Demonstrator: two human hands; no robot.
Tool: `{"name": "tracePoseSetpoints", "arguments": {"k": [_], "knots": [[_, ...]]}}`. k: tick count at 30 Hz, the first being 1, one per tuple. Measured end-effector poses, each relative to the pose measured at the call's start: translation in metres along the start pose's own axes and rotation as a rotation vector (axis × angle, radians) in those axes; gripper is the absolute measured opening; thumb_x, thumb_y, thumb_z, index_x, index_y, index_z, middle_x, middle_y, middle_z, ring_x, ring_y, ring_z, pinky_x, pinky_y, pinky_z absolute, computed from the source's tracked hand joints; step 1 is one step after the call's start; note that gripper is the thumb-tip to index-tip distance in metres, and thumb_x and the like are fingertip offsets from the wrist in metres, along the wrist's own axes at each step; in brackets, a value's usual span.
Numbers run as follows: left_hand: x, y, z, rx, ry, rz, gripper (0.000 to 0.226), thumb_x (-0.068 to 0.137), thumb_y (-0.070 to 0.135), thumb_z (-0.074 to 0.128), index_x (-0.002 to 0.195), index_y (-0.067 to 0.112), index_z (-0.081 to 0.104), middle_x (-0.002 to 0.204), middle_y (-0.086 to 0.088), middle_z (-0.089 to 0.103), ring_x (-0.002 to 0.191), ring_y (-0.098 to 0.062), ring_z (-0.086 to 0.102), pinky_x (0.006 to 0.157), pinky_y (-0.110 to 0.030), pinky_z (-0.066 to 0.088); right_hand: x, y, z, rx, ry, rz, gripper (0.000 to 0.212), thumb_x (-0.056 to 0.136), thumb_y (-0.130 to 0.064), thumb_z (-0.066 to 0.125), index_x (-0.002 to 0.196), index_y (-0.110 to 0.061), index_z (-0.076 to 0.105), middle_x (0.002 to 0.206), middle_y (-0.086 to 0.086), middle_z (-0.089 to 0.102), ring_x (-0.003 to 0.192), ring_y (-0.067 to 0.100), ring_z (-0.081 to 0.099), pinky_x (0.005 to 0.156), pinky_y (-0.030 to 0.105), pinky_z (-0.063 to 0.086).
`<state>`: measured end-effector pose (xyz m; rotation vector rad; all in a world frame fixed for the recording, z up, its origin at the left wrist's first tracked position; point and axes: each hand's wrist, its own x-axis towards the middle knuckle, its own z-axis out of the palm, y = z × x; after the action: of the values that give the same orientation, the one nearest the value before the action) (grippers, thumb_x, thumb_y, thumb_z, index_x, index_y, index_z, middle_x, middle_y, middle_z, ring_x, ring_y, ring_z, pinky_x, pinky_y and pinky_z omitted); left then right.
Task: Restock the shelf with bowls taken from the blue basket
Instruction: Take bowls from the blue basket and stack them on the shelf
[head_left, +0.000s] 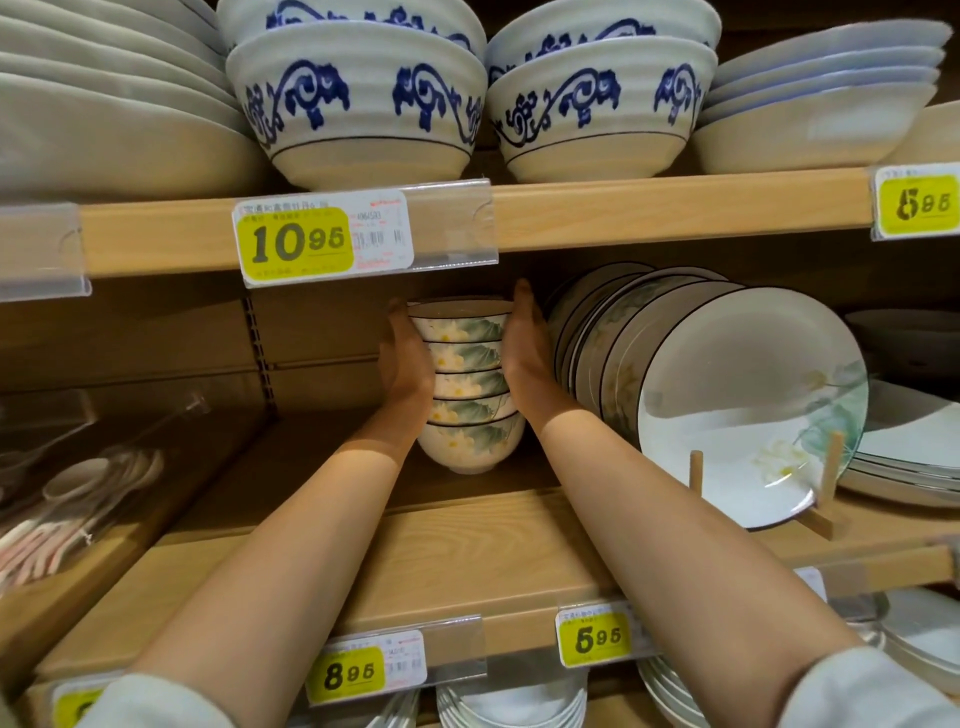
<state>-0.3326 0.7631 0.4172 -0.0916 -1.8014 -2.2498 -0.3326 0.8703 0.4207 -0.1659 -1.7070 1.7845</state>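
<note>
A: Where were the hands at that point?

B: The left hand (405, 358) was pressed flat against the left side of the stack of bowls (467, 384), and the right hand (524, 338) against its right side. Both palms were open, fingers extended, clamping the stack between them rather than curling around any one bowl.

A: And the stack itself?

B: Five or so nested bowls with a green leaf and pale flower pattern, upright, far back on the shelf (457, 551). Its foot looked to be on the board or just above it; I could not tell which.

A: What stood around the stack?

B: Just to its right, a row of plates (727, 395) standing on edge in a wooden rack (826, 499), the right hand close to the nearest plate. To its left the shelf was bare back to the rear panel, with packaged spoons (78, 499) further left. Above it was the upper board with a price tag (322, 236) and large blue-patterned bowls (358, 104).

A: How far along would you judge the task?

B: This batch seemed nearly placed, only release remaining. The blue basket was out of view, so how many bowls remained could not be said.
</note>
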Motion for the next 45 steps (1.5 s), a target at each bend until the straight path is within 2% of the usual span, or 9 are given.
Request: {"name": "tracePoseSetpoints", "arguments": {"k": [5,9,15,26,35,37,40,43,45], "knots": [[0.002,-0.004,0.0,0.028,0.011,0.007,0.05,0.091,0.068,0.025,0.112,0.032,0.051,0.122,-0.007,0.059,0.114,-0.029,0.056,0.105,-0.046,0.041,0.0,-0.002,-0.001,-0.009,-0.005,0.008,0.063,0.094,-0.063,0.023,0.136,-0.026,0.052,0.132,0.008,0.058,0.12,0.028,0.054,0.107,0.045,0.038],[0.001,-0.006,0.0,-0.008,-0.001,0.002,0.069,0.084,0.07,0.027,0.122,0.022,0.06,0.121,-0.01,0.064,0.109,-0.029,0.06,0.103,-0.048,0.044,0.0,-0.002,0.0,-0.014,-0.014,0.014,0.062,0.094,-0.064,0.024,0.136,-0.027,0.051,0.133,0.007,0.058,0.122,0.027,0.053,0.108,0.045,0.037],[0.001,-0.008,0.001,-0.011,0.028,0.028,0.051,0.093,0.061,0.029,0.113,0.026,0.06,0.117,-0.008,0.064,0.108,-0.027,0.06,0.101,-0.044,0.045,0.0,-0.002,0.001,-0.043,0.011,0.001,0.061,0.095,-0.063,0.024,0.131,-0.026,0.055,0.127,0.008,0.061,0.116,0.028,0.055,0.105,0.045,0.039],[0.0,-0.005,0.002,0.038,0.055,0.036,0.062,0.094,0.062,0.026,0.125,0.021,0.06,0.126,-0.012,0.06,0.113,-0.03,0.056,0.105,-0.047,0.041,-0.004,-0.006,-0.001,-0.017,-0.009,0.038,0.064,0.092,-0.066,0.024,0.133,-0.028,0.054,0.13,0.008,0.06,0.118,0.028,0.055,0.107,0.046,0.038],[-0.005,0.005,-0.011,0.053,-0.088,0.016,0.07,0.082,0.065,0.026,0.125,0.022,0.061,0.126,-0.012,0.063,0.115,-0.03,0.059,0.105,-0.048,0.043,-0.013,-0.015,-0.007,0.122,-0.071,0.074,0.056,0.096,-0.058,0.031,0.134,-0.024,0.053,0.129,0.008,0.061,0.118,0.026,0.056,0.108,0.045,0.038],[-0.004,0.011,-0.019,-0.003,-0.085,0.008,0.06,0.086,0.06,0.03,0.116,0.021,0.066,0.118,-0.009,0.067,0.11,-0.026,0.062,0.098,-0.043,0.048,-0.02,-0.019,-0.011,0.168,-0.016,0.071,0.055,0.097,-0.055,0.032,0.137,-0.022,0.05,0.131,0.008,0.059,0.119,0.025,0.054,0.109,0.044,0.037],[-0.013,0.018,-0.033,-0.14,-0.046,0.067,0.031,0.1,0.043,0.033,0.094,0.03,0.061,0.096,0.006,0.066,0.091,-0.011,0.06,0.071,-0.024,0.046,-0.04,-0.026,-0.016,0.189,0.115,0.02,0.046,0.098,-0.048,0.036,0.133,-0.021,0.051,0.127,0.004,0.058,0.115,0.024,0.053,0.102,0.038,0.039],[-0.027,0.017,-0.046,-0.15,-0.079,0.046,0.027,0.102,0.039,0.032,0.102,0.026,0.056,0.112,0.002,0.059,0.104,-0.013,0.054,0.082,-0.026,0.038,-0.072,-0.032,-0.023,0.133,0.149,0.042,0.034,0.098,-0.037,0.041,0.122,-0.018,0.057,0.12,0.008,0.062,0.111,0.028,0.056,0.101,0.042,0.042],[-0.038,0.016,-0.057,-0.086,-0.11,-0.039,0.034,0.102,0.041,0.03,0.116,0.024,0.056,0.127,-0.002,0.056,0.112,-0.015,0.049,0.091,-0.031,0.032,-0.099,-0.03,-0.03,0.135,0.176,0.117,0.022,0.098,-0.032,0.042,0.105,-0.021,0.06,0.107,0.007,0.064,0.099,0.024,0.058,0.089,0.039,0.047]]}}
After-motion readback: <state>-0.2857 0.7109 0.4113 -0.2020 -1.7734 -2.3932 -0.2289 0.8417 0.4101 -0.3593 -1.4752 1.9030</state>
